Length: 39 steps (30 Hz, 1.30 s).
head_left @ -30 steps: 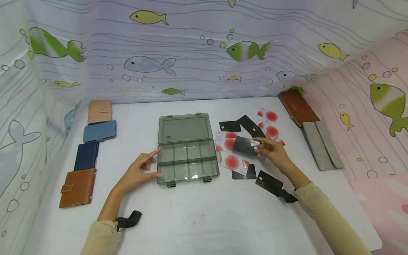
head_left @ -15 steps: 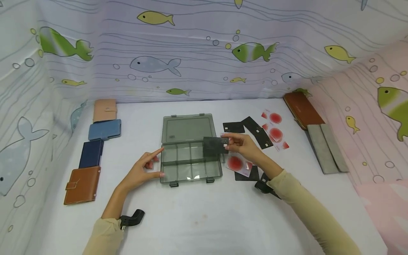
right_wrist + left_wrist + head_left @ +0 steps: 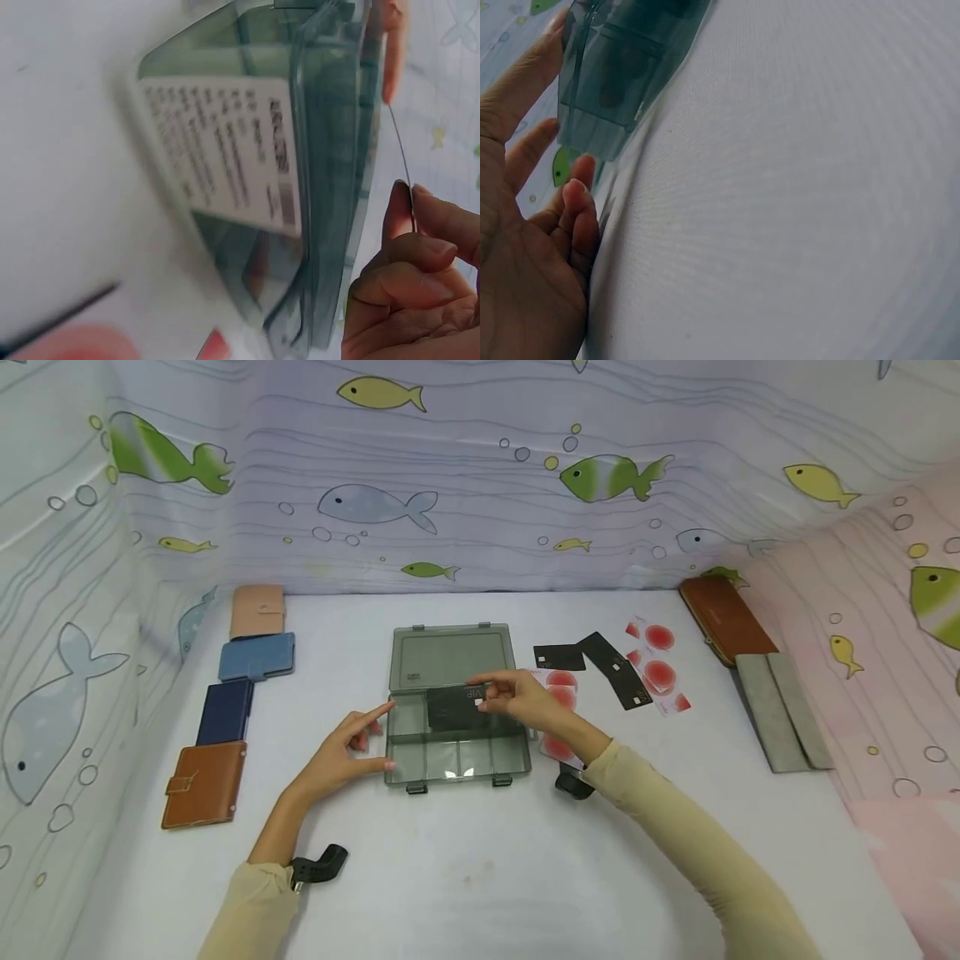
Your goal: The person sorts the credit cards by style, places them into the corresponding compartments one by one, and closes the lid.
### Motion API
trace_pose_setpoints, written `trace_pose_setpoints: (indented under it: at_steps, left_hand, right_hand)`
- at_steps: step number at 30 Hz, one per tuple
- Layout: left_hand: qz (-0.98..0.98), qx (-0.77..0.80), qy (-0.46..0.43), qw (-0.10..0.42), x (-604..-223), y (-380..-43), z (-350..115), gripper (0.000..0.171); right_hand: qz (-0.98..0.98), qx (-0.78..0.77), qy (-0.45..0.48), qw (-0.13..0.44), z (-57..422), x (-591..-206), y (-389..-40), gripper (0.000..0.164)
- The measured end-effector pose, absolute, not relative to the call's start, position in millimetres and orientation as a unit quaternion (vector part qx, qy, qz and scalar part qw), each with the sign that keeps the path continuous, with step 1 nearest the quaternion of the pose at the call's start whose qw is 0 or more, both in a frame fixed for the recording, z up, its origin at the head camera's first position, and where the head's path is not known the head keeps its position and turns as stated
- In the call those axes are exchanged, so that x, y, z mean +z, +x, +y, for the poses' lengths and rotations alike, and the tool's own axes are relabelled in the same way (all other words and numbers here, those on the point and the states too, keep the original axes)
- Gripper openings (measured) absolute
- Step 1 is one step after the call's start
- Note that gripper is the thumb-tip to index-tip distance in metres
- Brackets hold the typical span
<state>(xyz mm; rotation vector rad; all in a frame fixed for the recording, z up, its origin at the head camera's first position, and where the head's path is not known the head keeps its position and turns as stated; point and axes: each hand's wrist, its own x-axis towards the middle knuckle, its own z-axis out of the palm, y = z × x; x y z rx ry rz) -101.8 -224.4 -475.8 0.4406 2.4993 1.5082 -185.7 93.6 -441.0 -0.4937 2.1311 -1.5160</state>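
My right hand pinches a black VIP card by its right end. The card lies over the far row of compartments in a clear grey-green plastic divider box, whose lid is folded back. In the right wrist view the card shows edge-on between thumb and fingers, above the box with its printed label. My left hand rests at the box's left side, forefinger and thumb spread straight against its edge. In the left wrist view the other fingers are bent near the box corner.
Right of the box lie black cards and white cards with red circles, some overlapping. A brown zip wallet and a grey one stand farther right. At left is a row with a brown, a navy, a blue and a beige wallet.
My right hand has carried the black card left, from above the loose cards to over the box's far compartments. My left hand stays at the box's left edge.
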Motion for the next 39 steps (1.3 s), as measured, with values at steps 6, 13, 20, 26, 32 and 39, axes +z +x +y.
trace_pose_setpoints:
  at_steps: [6, 13, 20, 26, 32, 39]
  left_hand:
    - [0.84, 0.514, 0.146, 0.098, -464.2, -102.6, -219.5, 0.085]
    - [0.84, 0.514, 0.143, 0.104, -462.1, -102.9, -216.9, 0.085]
    - [0.835, 0.523, 0.141, 0.101, -462.0, -102.1, -214.9, 0.085]
    - [0.834, 0.524, 0.136, 0.103, -462.2, -100.8, -215.5, 0.085]
    - [0.834, 0.524, 0.139, 0.1, -464.6, -101.2, -216.6, 0.085]
    - [0.838, 0.519, 0.14, 0.09, -466.4, -99.8, -218.7, 0.085]
  right_hand:
    - [0.774, -0.55, -0.182, 0.256, 78.0, -446.2, -189.6, 0.041]
    - [0.787, -0.528, -0.191, 0.256, 61.2, -447.3, -189.8, 0.041]
    - [0.803, -0.499, -0.209, 0.25, 42.6, -449.6, -187.5, 0.039]
    - [0.822, -0.476, -0.196, 0.243, 33.9, -449.7, -183.5, 0.04]
    - [0.843, -0.444, -0.181, 0.245, 33.8, -449.5, -180.5, 0.044]
    - [0.828, -0.459, -0.161, 0.279, 47.4, -439.6, -183.1, 0.044]
